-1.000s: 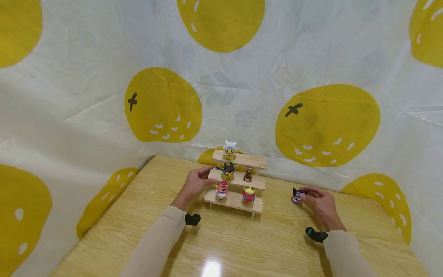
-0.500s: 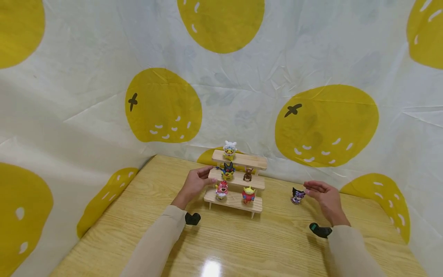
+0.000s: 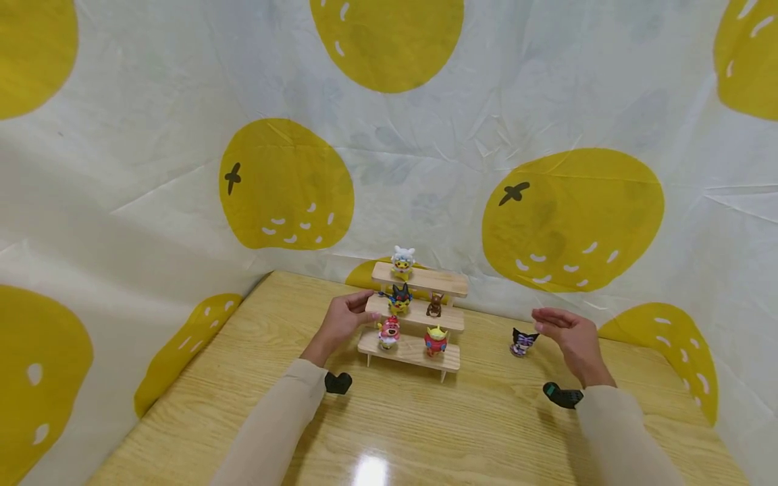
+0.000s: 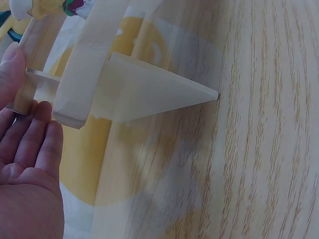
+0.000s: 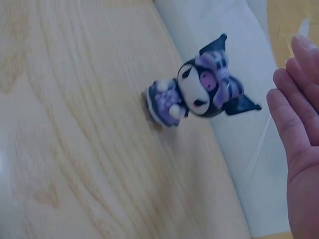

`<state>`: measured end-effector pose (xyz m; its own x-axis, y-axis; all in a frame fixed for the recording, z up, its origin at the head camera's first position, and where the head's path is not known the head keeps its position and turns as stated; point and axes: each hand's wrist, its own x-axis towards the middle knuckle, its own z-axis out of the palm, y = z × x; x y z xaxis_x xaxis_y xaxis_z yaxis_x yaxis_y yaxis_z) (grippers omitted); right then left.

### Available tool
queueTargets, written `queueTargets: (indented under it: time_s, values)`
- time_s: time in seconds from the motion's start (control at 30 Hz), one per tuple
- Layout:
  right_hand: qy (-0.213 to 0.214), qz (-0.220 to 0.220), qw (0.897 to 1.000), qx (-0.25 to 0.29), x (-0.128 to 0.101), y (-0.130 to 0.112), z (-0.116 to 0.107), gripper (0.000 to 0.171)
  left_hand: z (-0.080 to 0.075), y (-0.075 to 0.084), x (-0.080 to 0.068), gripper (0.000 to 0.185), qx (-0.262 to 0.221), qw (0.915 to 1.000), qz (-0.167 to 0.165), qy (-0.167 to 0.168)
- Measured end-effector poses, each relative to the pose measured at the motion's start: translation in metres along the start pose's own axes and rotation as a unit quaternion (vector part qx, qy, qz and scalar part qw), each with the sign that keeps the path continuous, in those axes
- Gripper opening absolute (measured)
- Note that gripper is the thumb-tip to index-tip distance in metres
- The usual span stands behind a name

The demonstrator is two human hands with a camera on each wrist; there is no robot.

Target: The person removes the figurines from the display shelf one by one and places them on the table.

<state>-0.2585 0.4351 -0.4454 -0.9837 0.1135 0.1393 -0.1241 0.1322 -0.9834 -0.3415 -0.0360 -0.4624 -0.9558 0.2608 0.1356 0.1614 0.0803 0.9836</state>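
A three-tier wooden display stand [image 3: 437,280] stands on the table, and my left hand [image 3: 342,320] pinches the left end of its middle board. In the left wrist view the thumb [image 4: 11,74] lies over that board and the fingers [image 4: 46,147] are under it. A purple-and-black figurine [image 3: 521,343] with pointed ears and a striped bow stands upright on the table, right of the stand. My right hand [image 3: 571,341] hovers just beyond its right side, fingers extended, holding nothing. The right wrist view shows a gap between the figurine [image 5: 199,89] and the fingertips.
On the stand are a white-hooded yellow figurine [image 3: 402,263] on top, a black-eared figurine [image 3: 399,300] and a brown one [image 3: 434,305] on the middle board, and a pink figurine [image 3: 389,333] and a red one [image 3: 435,342] below. A fruit-print cloth [image 3: 419,175] hangs behind the table [image 3: 425,432].
My right hand has let go of the purple-and-black figurine and drawn back up and to the right. The figurine stays on the table. My left hand has kept its place on the stand.
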Motion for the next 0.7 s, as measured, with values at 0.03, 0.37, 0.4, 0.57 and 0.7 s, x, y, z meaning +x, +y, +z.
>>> queueTargets:
  time_s: [0.03,0.37,0.4,0.57,0.7]
  values:
    - [-0.001,0.001,1.0,-0.004,0.001,-0.001,0.001,0.051,0.0,0.0,0.0,0.061,0.001,1.0,0.001,0.001]
    - [-0.013,0.001,1.0,-0.019,0.007,-0.018,0.012,0.043,0.0,0.0,-0.001,0.059,0.003,1.0,-0.004,0.004]
    - [-0.015,0.001,1.0,-0.016,0.007,-0.02,0.014,0.044,0.0,0.0,-0.001,0.06,0.004,1.0,-0.005,0.004]
    - [-0.028,-0.01,0.999,-0.037,0.01,-0.029,0.023,0.045,0.0,-0.001,0.0,0.061,0.011,0.9999,0.001,0.002]
    - [-0.04,-0.013,0.995,-0.094,0.012,-0.037,0.031,0.046,0.0,0.0,-0.001,0.062,0.013,0.9999,0.004,-0.003]
